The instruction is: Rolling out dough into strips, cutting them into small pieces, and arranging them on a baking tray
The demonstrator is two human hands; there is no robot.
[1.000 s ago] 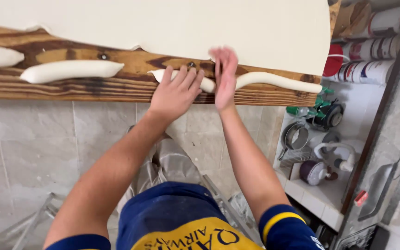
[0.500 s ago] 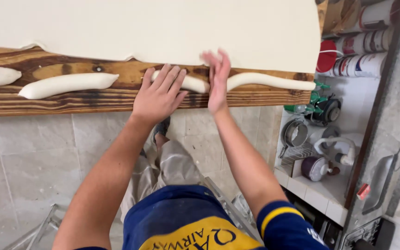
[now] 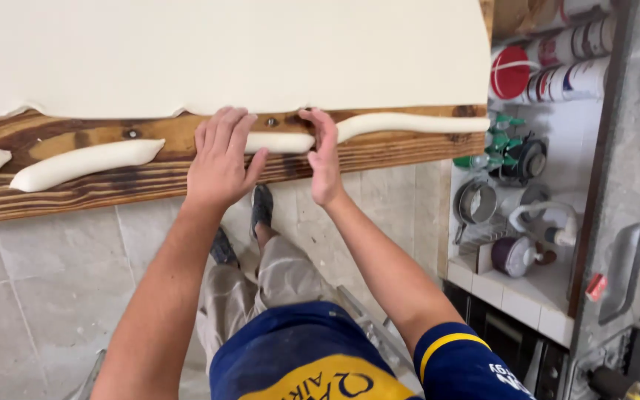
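Left hand: the left hand (image 3: 220, 159) is lying flat and open, fingers spread, pressing on the white bead (image 3: 279, 142) and gripping nothing.
Right hand: the right hand (image 3: 325, 159) is standing on edge, open, its side touching the bead just right of the left hand.
Bead axis: it is running left to right along the wooden beam (image 3: 150, 174), under both hands, probably a soft filler.
Farther: the cream panel (image 3: 224, 52) is sitting beyond the beam.

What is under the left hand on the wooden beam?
The left hand lies flat on a white putty-like strip on the wooden beam. The strip shows right of it; the part beneath is covered.
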